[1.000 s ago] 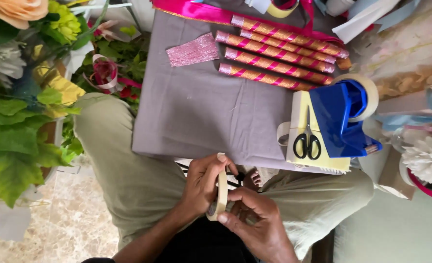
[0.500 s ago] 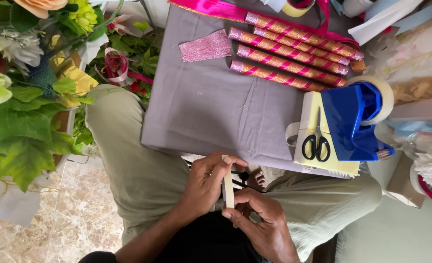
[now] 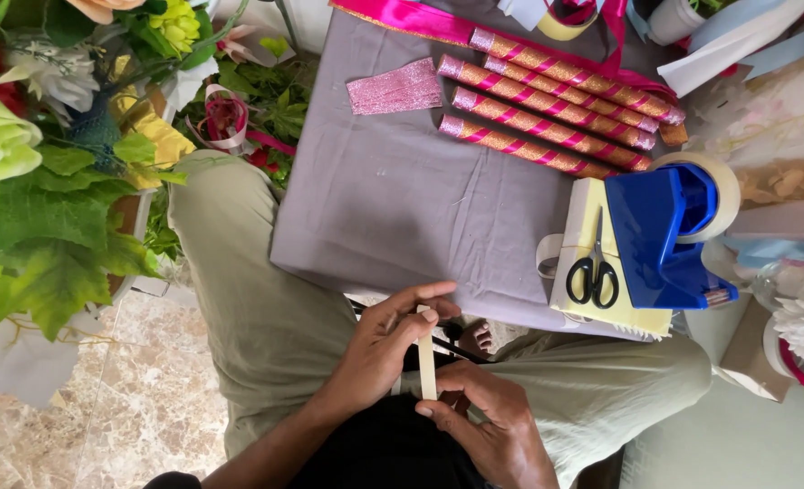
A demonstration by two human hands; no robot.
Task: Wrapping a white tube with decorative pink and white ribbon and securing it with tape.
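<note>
Both hands pinch one thin pale flat strip (image 3: 427, 360) upright over the lap: left hand (image 3: 379, 349) grips its top, right hand (image 3: 483, 417) its bottom (grey cloth-covered board (image 3: 402, 199) beyond).

A thin, pale cream strip (image 3: 427, 362), flat and narrow like a stick or a length of tape seen edge-on, stands nearly upright over the person's lap. Its top end is pinched by the fingers of the left hand (image 3: 385, 349); its bottom end rests against the fingertips of the right hand (image 3: 492, 424) below it.
</note>
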